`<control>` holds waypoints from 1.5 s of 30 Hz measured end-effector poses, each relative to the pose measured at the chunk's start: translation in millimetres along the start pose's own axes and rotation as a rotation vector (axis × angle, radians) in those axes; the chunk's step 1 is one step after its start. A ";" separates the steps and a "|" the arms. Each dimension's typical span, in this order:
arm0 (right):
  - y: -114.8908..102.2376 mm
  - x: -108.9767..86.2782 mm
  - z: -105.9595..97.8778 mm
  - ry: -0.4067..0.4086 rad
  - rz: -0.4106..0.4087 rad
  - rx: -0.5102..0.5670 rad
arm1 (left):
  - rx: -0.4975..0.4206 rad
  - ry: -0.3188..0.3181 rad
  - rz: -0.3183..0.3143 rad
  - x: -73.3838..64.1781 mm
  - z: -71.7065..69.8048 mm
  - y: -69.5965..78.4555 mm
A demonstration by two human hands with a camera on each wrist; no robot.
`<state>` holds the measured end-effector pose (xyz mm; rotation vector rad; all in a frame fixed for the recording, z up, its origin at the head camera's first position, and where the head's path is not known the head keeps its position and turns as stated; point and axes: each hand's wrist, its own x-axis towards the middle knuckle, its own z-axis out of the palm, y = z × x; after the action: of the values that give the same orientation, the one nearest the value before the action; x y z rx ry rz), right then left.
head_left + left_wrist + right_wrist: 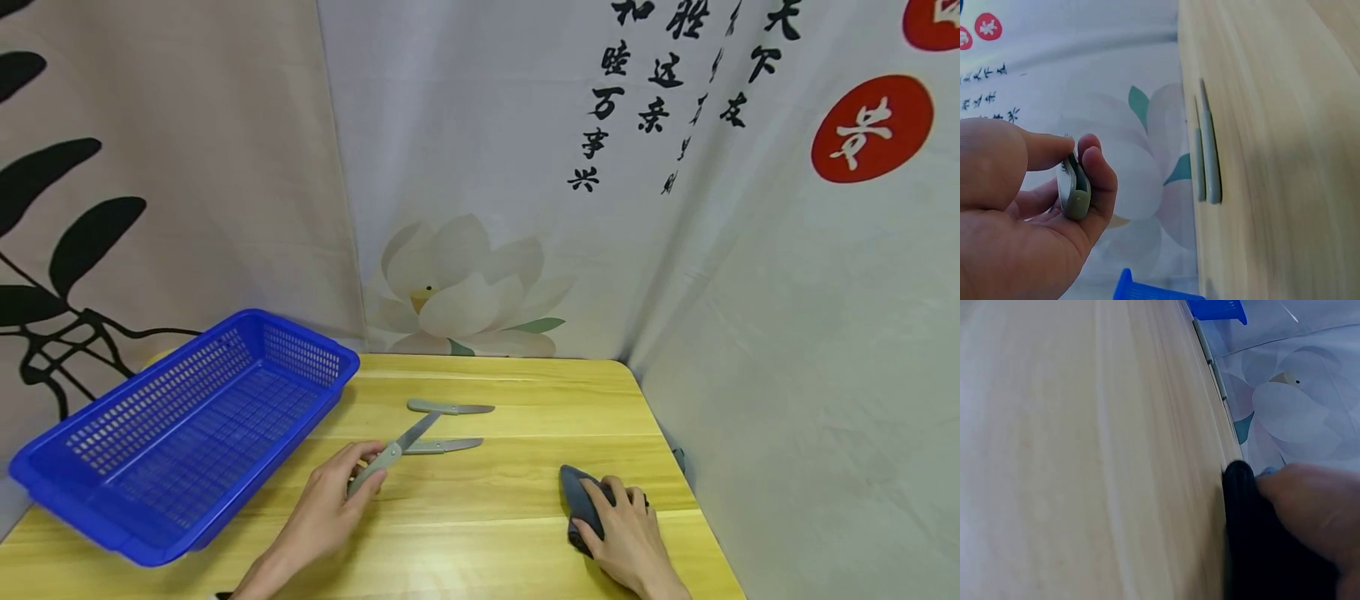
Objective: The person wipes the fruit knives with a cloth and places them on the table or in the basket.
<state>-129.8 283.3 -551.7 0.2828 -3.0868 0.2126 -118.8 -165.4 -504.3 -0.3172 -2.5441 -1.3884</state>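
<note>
from my remote seat i see the left hand (326,496) just right of the basket (300,354), pinching a knife (390,455) by its handle, presumably to keep the blade off the fingers. two other knives (448,408) lie right of the basket, handles toward it, perhaps for easy grasping; farther right of it, the right hand (626,533) grips a dark thing (576,493).
</note>
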 end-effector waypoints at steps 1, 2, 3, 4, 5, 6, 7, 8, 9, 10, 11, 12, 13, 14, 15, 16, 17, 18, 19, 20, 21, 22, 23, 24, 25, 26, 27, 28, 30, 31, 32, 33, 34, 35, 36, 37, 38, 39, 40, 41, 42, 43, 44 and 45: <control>-0.7 -0.3 0.3 0.012 -0.018 -0.005 | -0.010 0.000 -0.005 -0.3 -0.2 1.1; -1.6 -0.7 0.4 0.024 -0.035 -0.012 | -0.024 -0.002 -0.014 -0.6 -0.5 2.2; -2.2 -0.7 0.7 0.032 -0.051 -0.022 | -0.034 -0.005 -0.019 -0.7 -0.8 3.3; -3.2 -0.7 0.3 0.040 -0.065 -0.032 | -0.047 -0.009 -0.026 -0.9 -1.1 4.4; -4.1 -0.5 -0.1 0.041 -0.074 -0.040 | -0.059 -0.013 -0.034 -1.0 -1.3 5.4; -5.1 0.0 -1.1 0.040 -0.078 -0.047 | -0.069 -0.015 -0.039 -1.1 -1.6 6.5; -6.2 0.7 -2.5 0.031 -0.076 -0.050 | -0.080 -0.019 -0.049 -1.0 -1.8 7.8; -7.5 1.6 -4.4 0.025 -0.074 -0.045 | -0.098 -0.027 -0.061 -0.9 -2.1 9.2; -9.0 2.7 -6.3 0.019 -0.072 -0.039 | -0.115 -0.034 -0.071 -0.9 -2.3 10.6; -11.2 3.4 -8.8 0.015 -0.072 -0.025 | -0.136 -0.043 -0.085 -0.9 -2.6 11.9; -13.7 4.2 -11.0 0.015 -0.077 -0.007 | -0.158 -0.054 -0.099 -0.8 -2.8 13.1; -16.8 5.0 -13.4 0.023 -0.089 0.010 | -0.182 -0.066 -0.113 -0.7 -2.9 14.2; -20.4 5.6 -15.7 0.035 -0.108 0.031 | -0.205 -0.080 -0.129 -0.6 -3.0 15.4; -24.9 6.4 -18.1 0.057 -0.133 0.048 | -0.231 -0.095 -0.144 -0.6 -3.1 16.3; -29.9 7.2 -20.1 0.083 -0.166 0.063 | -0.250 -0.106 -0.156 -0.4 -3.0 17.3; -35.4 8.1 -22.5 0.117 -0.201 0.080 | -0.267 -0.117 -0.167 -0.2 -2.8 18.1; -41.0 9.5 -24.4 0.158 -0.239 0.096 | -0.280 -0.125 -0.177 0.1 -2.5 19.1; -47.0 11.0 -26.7 0.203 -0.279 0.108 | -0.288 -0.130 -0.183 0.4 -2.1 20.3; -53.3 12.8 -28.9 0.251 -0.317 0.125 | -0.294 -0.135 -0.184 0.7 -1.7 21.1; -59.9 14.8 -31.4 0.300 -0.356 0.142 | -0.299 -0.137 -0.191 1.1 -1.0 22.5; -66.4 16.8 -33.9 0.348 -0.393 0.159 | -0.299 -0.136 -0.198 1.5 -0.1 23.7; -73.1 18.7 -36.6 0.392 -0.428 0.180 | -0.299 -0.133 -0.204 2.0 1.0 24.9; -79.7 20.9 -39.2 0.432 -0.460 0.197 | -0.297 -0.130 -0.210 2.4 2.1 26.4; -86.4 22.7 -42.3 0.466 -0.489 0.218 | -0.295 -0.126 -0.209 2.8 3.2 27.6; -93.2 24.3 -45.2 0.495 -0.517 0.237 | -0.292 -0.124 -0.208 3.1 4.4 28.9; -99.8 26.0 -48.2 0.521 -0.542 0.250 | -0.291 -0.119 -0.214 3.6 5.6 30.8; -106.4 27.5 -50.7 0.543 -0.565 0.258 | -0.289 -0.115 -0.216 3.9 6.9 32.1; -112.9 29.0 -53.3 0.559 -0.584 0.263 | -0.285 -0.114 -0.213 4.3 7.9 33.8; -125.6 31.7 -57.3 0.586 -0.618 0.262 | -0.275 -0.111 -0.217 4.9 10.1 37.7; -131.9 32.7 -58.9 0.598 -0.631 0.249 | -0.270 -0.109 -0.224 5.3 11.3 39.7; -138.0 33.7 -60.1 0.612 -0.645 0.236 | -0.266 -0.110 -0.231 5.7 12.3 41.4; -143.7 34.5 -60.9 0.625 -0.658 0.221 | -0.261 -0.112 -0.235 6.1 13.4 43.1; -149.4 35.2 -61.3 0.639 -0.668 0.207 | -0.254 -0.114 -0.235 6.5 14.2 44.4; -154.8 35.8 -61.2 0.655 -0.678 0.190 | -0.248 -0.114 -0.238 6.6 15.2 45.6; -159.8 35.8 -61.0 0.666 -0.683 0.166 | -0.243 -0.115 -0.236 6.8 15.8 46.6; -164.3 36.2 -60.3 0.679 -0.688 0.143 | -0.242 -0.117 -0.233 7.0 16.1 47.6; -168.3 36.6 -59.5 0.689 -0.693 0.121 | -0.240 -0.121 -0.231 7.0 16.5 48.7; -172.0 36.8 -58.6 0.691 -0.693 0.096 | -0.242 -0.125 -0.229 6.8 16.7 49.8; -175.2 37.0 -57.5 0.694 -0.693 0.073 | -0.244 -0.127 -0.227 6.4 16.8 50.9; -177.7 36.9 -56.5 0.695 -0.694 0.049 | -0.247 -0.132 -0.222 5.8 16.8 52.1; -179.7 37.0 -55.4 0.698 -0.695 0.029 | -0.252 -0.137 -0.215 5.1 16.5 53.4; -181.4 37.1 -54.4 0.704 -0.697 0.014 | -0.256 -0.143 -0.205 4.4 16.2 54.4; -182.8 37.1 -53.7 0.713 -0.701 0.002 | -0.262 -0.148 -0.195 3.5 15.9 55.2; -183.7 37.2 -53.0 0.724 -0.704 -0.008 | -0.269 -0.152 -0.185 2.6 15.3 55.8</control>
<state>-131.5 105.1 -473.1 0.9963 -2.1243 0.2087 -106.3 -122.7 -467.2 -0.2457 -2.5593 -1.8486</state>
